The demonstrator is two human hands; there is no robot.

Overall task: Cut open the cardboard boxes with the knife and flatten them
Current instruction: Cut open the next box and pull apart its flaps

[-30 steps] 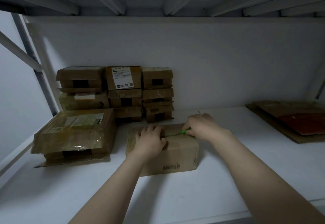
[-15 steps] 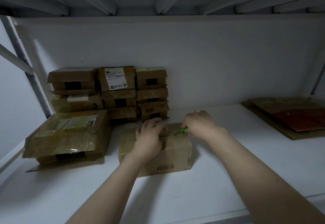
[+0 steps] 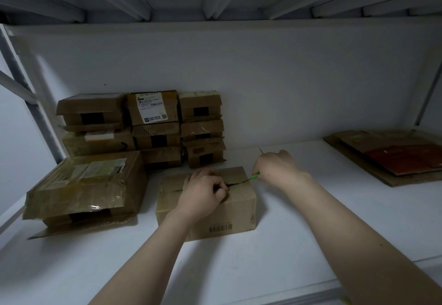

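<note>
A small brown cardboard box [image 3: 239, 211] with a barcode on its near side sits on the white shelf [image 3: 275, 245] in front of me. My left hand [image 3: 203, 191] rests on top of the box, fingers curled at the centre seam, where a dark slit shows. My right hand [image 3: 278, 168] grips a green-handled knife [image 3: 254, 176] at the box's right end. Its blade lies along the seam. A thin pale strand sticks up behind that hand.
A large taped box [image 3: 86, 185] lies at the left. Several small boxes [image 3: 153, 122] are stacked against the back wall. Flattened cardboard [image 3: 392, 158] lies at the right. A metal frame [image 3: 21, 84] stands at the far left.
My right hand has drawn the knife a little to the right along the seam. The slit in the top now shows beside my left hand, whose fingers have curled at it.
</note>
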